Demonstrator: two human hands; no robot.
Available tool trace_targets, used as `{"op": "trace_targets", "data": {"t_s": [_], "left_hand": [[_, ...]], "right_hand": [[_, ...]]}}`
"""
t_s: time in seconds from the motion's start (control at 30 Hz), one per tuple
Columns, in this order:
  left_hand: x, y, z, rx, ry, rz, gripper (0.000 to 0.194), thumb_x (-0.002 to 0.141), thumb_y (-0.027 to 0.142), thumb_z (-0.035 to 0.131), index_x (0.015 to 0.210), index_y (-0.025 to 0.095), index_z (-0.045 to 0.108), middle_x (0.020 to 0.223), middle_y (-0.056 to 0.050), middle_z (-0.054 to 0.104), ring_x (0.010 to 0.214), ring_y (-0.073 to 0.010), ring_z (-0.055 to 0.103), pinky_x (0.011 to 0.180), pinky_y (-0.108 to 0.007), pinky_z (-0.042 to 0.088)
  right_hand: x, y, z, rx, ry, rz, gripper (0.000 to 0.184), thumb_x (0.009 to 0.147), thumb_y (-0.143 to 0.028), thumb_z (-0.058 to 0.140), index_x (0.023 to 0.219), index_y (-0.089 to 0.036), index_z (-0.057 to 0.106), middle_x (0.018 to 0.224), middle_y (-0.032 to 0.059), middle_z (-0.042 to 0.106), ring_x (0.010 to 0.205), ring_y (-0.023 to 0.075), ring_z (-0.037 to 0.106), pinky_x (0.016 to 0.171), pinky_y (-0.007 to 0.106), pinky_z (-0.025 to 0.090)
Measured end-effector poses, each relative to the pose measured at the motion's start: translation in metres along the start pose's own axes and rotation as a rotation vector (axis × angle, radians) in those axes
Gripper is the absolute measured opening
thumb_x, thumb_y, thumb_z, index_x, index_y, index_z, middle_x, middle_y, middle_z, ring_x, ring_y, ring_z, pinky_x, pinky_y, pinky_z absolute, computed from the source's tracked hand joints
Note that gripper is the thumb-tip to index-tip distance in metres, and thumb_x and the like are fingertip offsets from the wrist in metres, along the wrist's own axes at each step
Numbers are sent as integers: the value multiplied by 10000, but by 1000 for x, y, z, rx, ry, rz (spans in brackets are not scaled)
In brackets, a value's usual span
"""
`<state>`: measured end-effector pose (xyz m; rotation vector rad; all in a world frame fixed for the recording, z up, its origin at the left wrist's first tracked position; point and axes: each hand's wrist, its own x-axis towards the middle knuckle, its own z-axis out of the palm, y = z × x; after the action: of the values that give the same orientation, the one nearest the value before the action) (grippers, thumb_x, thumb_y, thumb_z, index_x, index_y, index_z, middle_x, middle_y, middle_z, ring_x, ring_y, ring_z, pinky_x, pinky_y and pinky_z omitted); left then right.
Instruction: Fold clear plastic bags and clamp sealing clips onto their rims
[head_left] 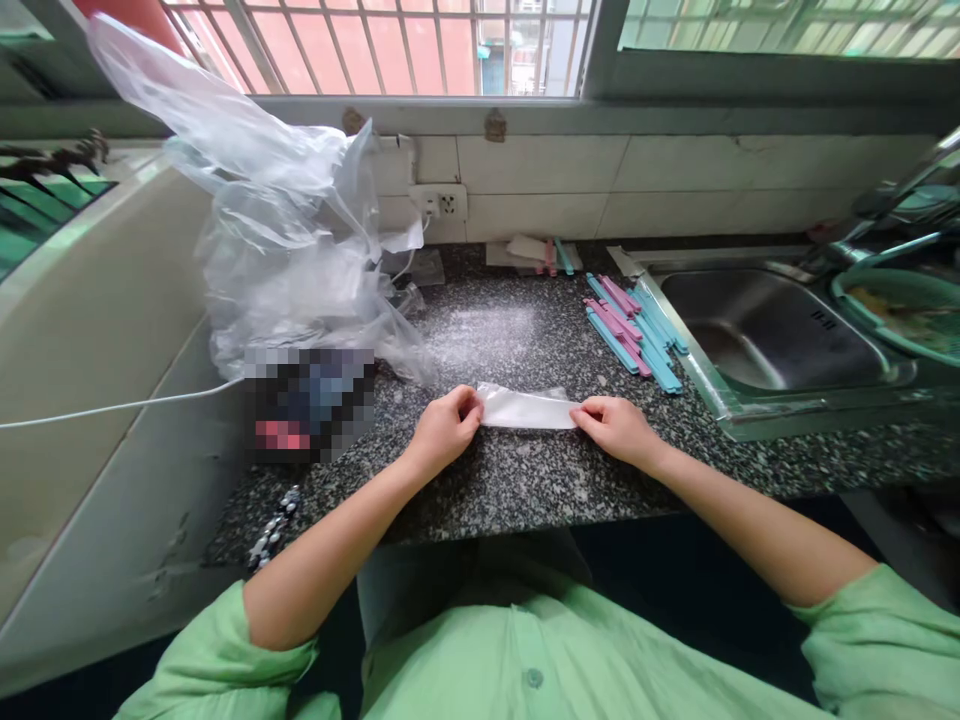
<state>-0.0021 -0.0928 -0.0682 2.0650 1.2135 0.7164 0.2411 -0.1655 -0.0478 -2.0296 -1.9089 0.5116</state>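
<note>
A flat white strip, apparently a folded clear plastic bag (527,411), is stretched level over the front of the counter. My left hand (448,425) pinches its left end between thumb and fingers. At the other end, my right hand (611,428) grips the right corner the same way. Beyond the right hand lies a loose pile of pink and blue bag sealing clips (637,330). Whether the strip touches the counter I cannot tell.
A large heap of clear plastic bags (292,240) stands at the back left, by a blurred-out device (311,405). A steel sink (772,325) is at the right, with a green basket (907,310). More small items (532,252) lie along the wall below the window.
</note>
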Motion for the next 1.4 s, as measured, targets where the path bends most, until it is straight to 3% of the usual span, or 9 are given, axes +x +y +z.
{"op": "trace_targets", "data": {"t_s": [0.23,0.37,0.5,0.87,0.97,1.07,1.13,1.23,1.4], "left_hand": [[5,0,7,-19,42,-133,260,755,210,489,1002,159,551,592,24,555,525,-117,489,550,-220,368],[4,2,6,5,44,-132,376,758,206,484,1127,158,528,599,23,560,504,-115,472,558,-225,370],[5,4,5,21,32,-124,377,754,197,478,1120,146,550,597,15,558,516,-119,482,577,-228,381],[13,3,3,138,-8,-89,429,758,149,448,1181,127,518,573,21,530,510,-125,483,577,-241,404],[11,1,2,225,88,8,408,780,199,468,1175,113,526,736,-50,591,650,-164,548,657,-284,445],[7,4,0,372,267,248,395,788,330,528,1131,138,572,1037,-140,568,939,-246,534,831,-379,426],[6,8,2,425,285,410,402,781,411,550,1097,166,597,1130,-141,542,1039,-270,489,894,-407,391],[10,15,7,441,240,550,389,776,457,558,1046,185,625,1081,-110,584,1004,-244,499,866,-373,398],[18,19,11,491,341,614,204,824,365,527,805,237,685,805,-37,638,812,-191,505,763,-340,372]], "right_hand": [[11,-3,2,-23,94,139,288,802,-395,493,615,-202,597,559,8,604,545,153,545,504,239,292],[7,8,6,14,342,-187,172,808,-327,530,817,-179,617,671,23,625,592,139,552,575,240,380],[4,17,7,-192,370,-585,180,835,-301,524,878,-178,648,771,58,618,699,155,533,641,255,395],[16,11,11,-468,363,-664,244,874,-218,465,712,-176,642,708,52,588,699,159,435,660,275,329],[17,8,7,-450,361,-672,252,871,-205,456,689,-169,628,720,60,584,706,159,433,666,274,332],[18,2,-2,-403,360,-703,237,858,-208,467,682,-164,619,737,64,576,711,158,434,663,272,340],[19,-4,-8,-375,368,-730,219,848,-211,478,689,-164,620,751,62,572,714,156,436,660,272,345],[20,-14,-17,-353,386,-769,198,837,-215,489,702,-164,624,762,61,567,713,156,438,665,277,353],[25,-26,-19,-317,403,-785,186,839,-237,491,737,-169,632,772,58,569,717,159,446,676,289,362]]}}
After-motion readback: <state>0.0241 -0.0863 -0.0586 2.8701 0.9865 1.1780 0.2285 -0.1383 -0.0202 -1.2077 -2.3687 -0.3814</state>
